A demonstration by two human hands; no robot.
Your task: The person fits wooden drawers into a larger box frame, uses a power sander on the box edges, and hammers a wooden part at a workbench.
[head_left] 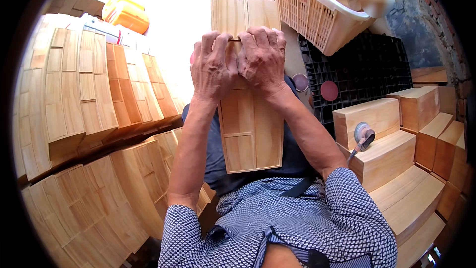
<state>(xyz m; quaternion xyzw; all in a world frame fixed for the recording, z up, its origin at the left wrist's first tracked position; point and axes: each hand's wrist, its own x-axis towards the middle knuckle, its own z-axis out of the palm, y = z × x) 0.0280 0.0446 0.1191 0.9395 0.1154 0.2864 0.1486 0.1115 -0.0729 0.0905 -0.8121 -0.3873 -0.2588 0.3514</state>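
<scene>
A long, pale wooden panel (239,151) with thin raised edges and seams lies lengthwise over my lap, pointing away from me. My left hand (213,64) and my right hand (263,59) press side by side on it, beyond its middle. Both hands are closed, with fingers bent downward and thumbs close together. Fingertips and palms are hidden, so whatever they hold does not show. Right of me, a small round sander (364,135) with a cord rests on stacked wooden blocks (367,116).
Stacks of seamed wooden panels (84,79) fill the left side. An orange container (126,14) stands behind them. At the far right, a white slatted basket (312,15) holds wooden pieces above a black plastic pallet (367,64). A red disc (329,91) lies near the pallet's edge.
</scene>
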